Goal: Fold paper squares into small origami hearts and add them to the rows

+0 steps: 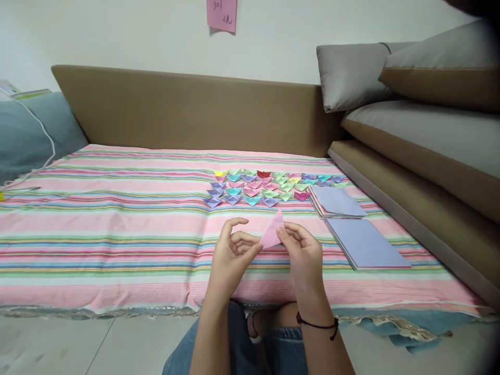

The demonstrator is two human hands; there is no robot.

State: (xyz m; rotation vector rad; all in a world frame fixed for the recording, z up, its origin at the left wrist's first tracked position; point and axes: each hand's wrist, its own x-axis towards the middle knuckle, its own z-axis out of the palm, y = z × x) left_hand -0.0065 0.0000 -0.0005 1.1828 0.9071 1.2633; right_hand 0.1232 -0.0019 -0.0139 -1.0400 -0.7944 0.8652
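Paper boats (252, 192): lots of little folded boats sit in rows on the striped cloth (117, 229). There are purple, green, pink and blue ones. A yellow boat (220, 173) is at the back left corner of the rows, and a red boat (264, 174) is in the back row.
Pink folded paper (272, 233): it is up in the hands, just on the near side of the boats. It looks like a triangle. Its sharp tip points away from the person, toward the boats. Its long way runs on a slant, from the low left corner up to that tip. Fingers hide the right side.
Left hand (235, 246): its grip is pinched on the low left corner of the pink paper. The pointer finger curls in the air, away from the paper.
Right hand (302, 245): its grip is clamped on the right side of the pink paper, thumb on top.
Small paper stack (339, 201): just to the right of the front boats.
Big paper stack (367, 244): to the right of the boats and nearer the person.
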